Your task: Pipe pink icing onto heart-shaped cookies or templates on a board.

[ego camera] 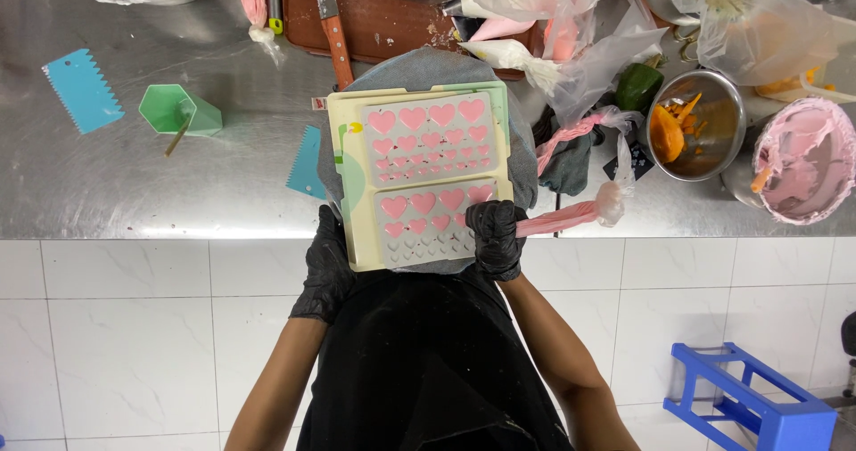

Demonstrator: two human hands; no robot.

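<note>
A cream-coloured board (pixel 343 179) carries two pale heart moulds: an upper mould (pixel 428 139) with all hearts filled pink, and a lower mould (pixel 426 223) with the top rows pink and the small bottom hearts unfilled. My left hand (pixel 325 273), in a black glove, grips the board's near left edge. Also gloved, my right hand (pixel 495 237) is closed around a pink piping bag (pixel 562 219), its tip at the lower mould's right side. The board rests on a grey round stand (pixel 526 161) at the steel table's front edge.
On the steel table (pixel 134 183) lie a blue toothed scraper (pixel 83 90), a green cup with a stick (pixel 178 112), a second blue scraper (pixel 308 164) and a wooden-handled knife (pixel 334 32). Right: bowl with orange filling (pixel 695 125), pink cream bowl (pixel 802 161), plastic bags. A blue stool (pixel 749 402) stands on the tiled floor.
</note>
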